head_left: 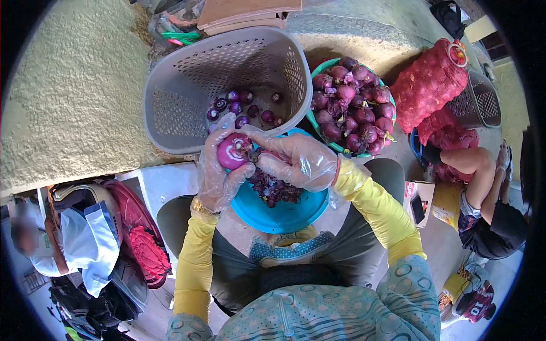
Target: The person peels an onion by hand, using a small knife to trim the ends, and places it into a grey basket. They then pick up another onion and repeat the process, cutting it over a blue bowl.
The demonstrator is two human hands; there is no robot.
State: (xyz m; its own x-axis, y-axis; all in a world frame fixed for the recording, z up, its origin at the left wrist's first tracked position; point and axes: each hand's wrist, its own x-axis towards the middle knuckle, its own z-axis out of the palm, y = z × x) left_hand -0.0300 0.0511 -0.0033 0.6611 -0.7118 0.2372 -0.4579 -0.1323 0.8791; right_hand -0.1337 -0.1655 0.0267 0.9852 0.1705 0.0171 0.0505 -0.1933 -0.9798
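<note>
A partly peeled red onion point(234, 151) rests in my left hand point(212, 170), which wears a clear plastic glove and curls its fingers around it. My right hand point(304, 159), gloved the same way, is closed beside the onion, its fingertips close to the onion's side. A small dark bit shows between the two hands; what the right fingers pinch is hidden. Directly below the hands is a blue basin point(313, 210) with a heap of purple onion skins point(273, 187).
A grey perforated basket point(170, 113) holding several peeled onions stands beyond my hands. To its right, a green-rimmed basin point(314, 122) is heaped with unpeeled red onions point(355, 108). A full red mesh sack point(426, 82) leans farther right. Another person point(483, 187) sits at right. Bags point(139, 233) lie left.
</note>
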